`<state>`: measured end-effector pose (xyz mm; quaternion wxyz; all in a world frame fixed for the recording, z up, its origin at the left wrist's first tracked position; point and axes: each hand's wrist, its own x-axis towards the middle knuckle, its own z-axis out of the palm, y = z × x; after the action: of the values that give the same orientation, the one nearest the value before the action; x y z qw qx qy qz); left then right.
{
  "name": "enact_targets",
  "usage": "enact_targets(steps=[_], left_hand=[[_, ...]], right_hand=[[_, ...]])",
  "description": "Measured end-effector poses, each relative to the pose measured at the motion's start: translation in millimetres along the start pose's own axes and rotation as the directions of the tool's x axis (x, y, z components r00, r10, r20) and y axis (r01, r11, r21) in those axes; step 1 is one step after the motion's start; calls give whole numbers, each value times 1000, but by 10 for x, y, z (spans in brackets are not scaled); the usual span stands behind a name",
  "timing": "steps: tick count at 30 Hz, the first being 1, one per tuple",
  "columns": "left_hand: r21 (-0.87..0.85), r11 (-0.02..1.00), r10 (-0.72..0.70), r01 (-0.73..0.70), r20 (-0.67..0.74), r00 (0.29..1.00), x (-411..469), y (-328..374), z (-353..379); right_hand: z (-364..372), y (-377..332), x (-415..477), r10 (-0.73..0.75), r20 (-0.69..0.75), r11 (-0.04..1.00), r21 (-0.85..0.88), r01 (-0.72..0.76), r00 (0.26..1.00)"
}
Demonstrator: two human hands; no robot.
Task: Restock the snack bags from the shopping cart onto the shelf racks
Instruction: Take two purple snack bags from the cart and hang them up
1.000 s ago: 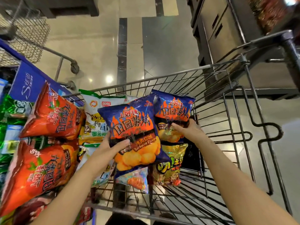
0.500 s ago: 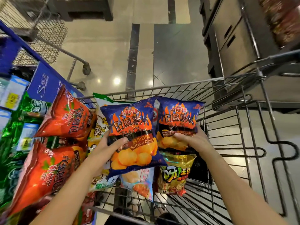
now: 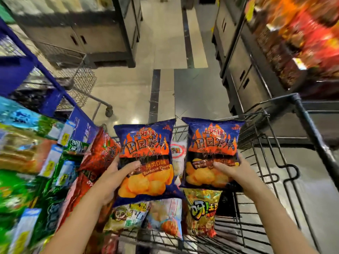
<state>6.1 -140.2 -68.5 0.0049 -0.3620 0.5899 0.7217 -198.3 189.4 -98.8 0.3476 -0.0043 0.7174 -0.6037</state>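
Your wire cart fills the near view, its steel grid cut off at the bottom and right edges. The blue-framed rack on the left is smeared by blur, and its packets can't be read. Two glossy, puffed blue bags with crimped tops stand upright over the cart. Your left hand grips the left bag, thumb across its face and fingers hidden behind. Your right hand grips the right bag likewise. A crinkly gold bag lies below in the cart, partly covered.
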Motion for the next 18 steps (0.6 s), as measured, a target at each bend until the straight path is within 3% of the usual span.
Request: enact_targets(steps=[10, 18], left_hand=[[29, 986, 161, -162, 15, 987, -392, 460, -264], [-62, 983, 168, -172, -72, 983, -879, 470, -503]], right_hand=[[334, -612, -592, -55, 78, 994, 94, 48, 995], [662, -1019, -693, -91, 257, 995, -26, 101, 962]])
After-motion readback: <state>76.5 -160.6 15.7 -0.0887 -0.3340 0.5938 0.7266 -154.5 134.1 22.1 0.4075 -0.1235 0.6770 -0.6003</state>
